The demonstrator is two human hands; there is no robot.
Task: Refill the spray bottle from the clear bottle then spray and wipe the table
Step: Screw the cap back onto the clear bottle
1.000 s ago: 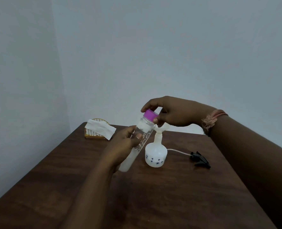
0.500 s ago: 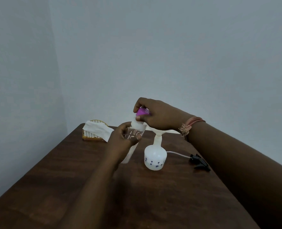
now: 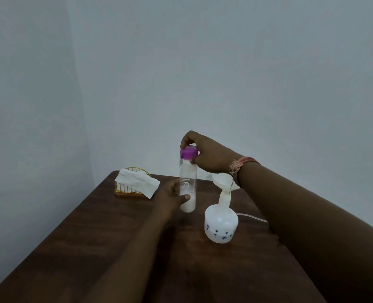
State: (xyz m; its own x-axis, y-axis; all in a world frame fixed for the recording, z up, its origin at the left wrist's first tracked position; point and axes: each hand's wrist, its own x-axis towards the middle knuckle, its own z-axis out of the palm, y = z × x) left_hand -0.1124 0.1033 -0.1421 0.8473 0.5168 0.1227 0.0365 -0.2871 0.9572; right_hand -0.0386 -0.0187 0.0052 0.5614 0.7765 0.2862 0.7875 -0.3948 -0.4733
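On dark wood tabletop, items as seen, back to front: gold wire basket at far-left corner w/ white wipe draped over it; clear bottle approx. centre, upright, pale liquid in lower part, purple cap on top; spray bottle just right of it, white w/ small blue flower print, standing open w/ white funnel seated in its neck; thin clear tube lying on wood behind spray bottle, running right until my forearm hides it. My hands: left hand wrapped round lower half of clear bottle, thumb across front, steadying it. Right hand above, fingers curled & pinched round purple cap; thread band on that wrist. Can't tell whether cap is loosened or seated tight.
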